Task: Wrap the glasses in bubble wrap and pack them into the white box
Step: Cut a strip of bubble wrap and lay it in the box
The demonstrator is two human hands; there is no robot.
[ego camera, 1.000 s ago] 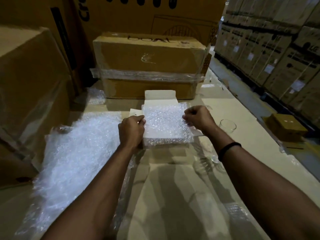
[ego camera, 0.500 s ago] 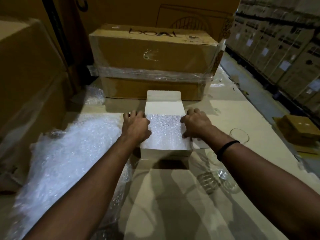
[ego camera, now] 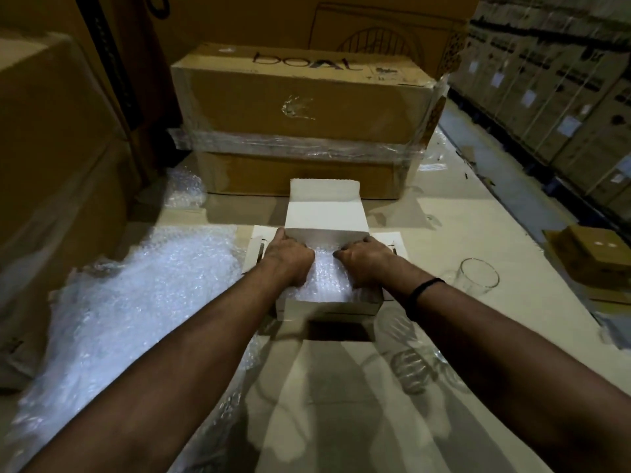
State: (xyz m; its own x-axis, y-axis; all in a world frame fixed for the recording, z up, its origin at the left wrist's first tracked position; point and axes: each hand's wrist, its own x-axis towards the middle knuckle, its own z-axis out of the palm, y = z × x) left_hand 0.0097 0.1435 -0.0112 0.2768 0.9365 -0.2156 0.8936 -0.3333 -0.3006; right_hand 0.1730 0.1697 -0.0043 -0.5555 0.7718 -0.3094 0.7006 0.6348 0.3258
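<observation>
White box [ego camera: 327, 307] holds bubble wrap [ego camera: 326, 285] under left hand [ego camera: 286, 259] and right hand [ego camera: 367, 262].

Brightness: dim, warm brown; far-right brown cardboard cartons [ego camera: 563, 107] sink into gloom.
Glare: crumpled clear bubble wrap sheet [ego camera: 136, 302] at left and bubble-wrapped bundle [ego camera: 327, 285] in the white cardboard box [ego camera: 327, 307] shine bluish white.
Shadows: the person's forearms [ego camera: 177, 363] cast broad soft bands on the near pale cardboard surface [ego camera: 300, 387].
Edges: bent, soft.
</observation>
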